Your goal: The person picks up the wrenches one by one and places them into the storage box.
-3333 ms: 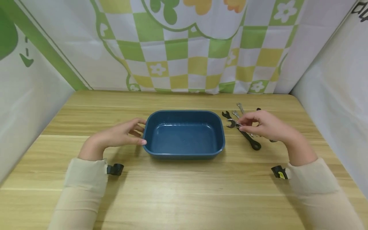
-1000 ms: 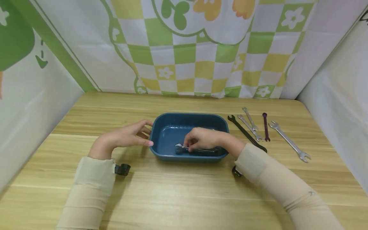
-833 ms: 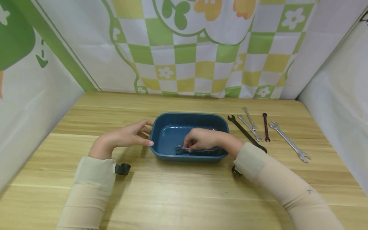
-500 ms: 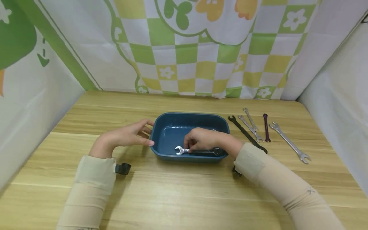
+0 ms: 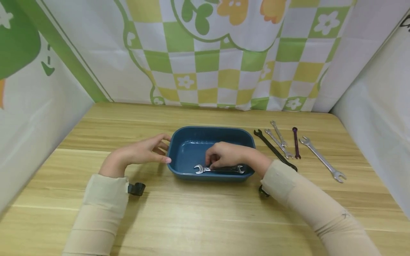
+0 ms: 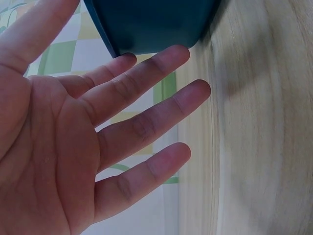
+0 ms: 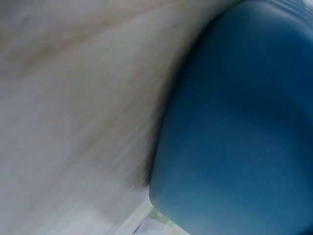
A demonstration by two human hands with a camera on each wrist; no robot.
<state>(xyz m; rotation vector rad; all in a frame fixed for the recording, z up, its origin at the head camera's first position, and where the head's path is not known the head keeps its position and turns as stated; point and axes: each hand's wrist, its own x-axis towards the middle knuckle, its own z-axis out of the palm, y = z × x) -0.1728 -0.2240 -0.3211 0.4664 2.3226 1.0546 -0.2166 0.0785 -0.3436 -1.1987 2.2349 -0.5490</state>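
Note:
A blue rectangular bin (image 5: pixel 189 151) stands mid-table. Inside, along its near side, a silver double open-end wrench (image 5: pixel 225 169) lies level, both forked ends showing. My right hand (image 5: pixel 227 154) reaches over the bin's right rim, its curled fingers and thumb pinching the shaft left of centre. Only the bin's outer wall (image 7: pixel 234 137) and the tabletop show in the right wrist view; that hand is out of it. At the bin's left end my left hand (image 5: pixel 141 151) rests its thumb on the rim. Its fingers (image 6: pixel 146 127) are spread and nearly straight in the left wrist view.
Right of the bin lie a long black wrench (image 5: pixel 272 147), two small silver wrenches (image 5: pixel 277 142) (image 5: pixel 279 132), a purple wrench (image 5: pixel 296 142) and a larger silver wrench (image 5: pixel 321 158). A checkered cloth (image 5: pixel 206 64) hangs behind the wooden table (image 5: pixel 192 217).
My right hand has carried the wrench from the pile on the right into the bin. There it has turned flat and come down to the bottom. My left hand keeps its place at the rim.

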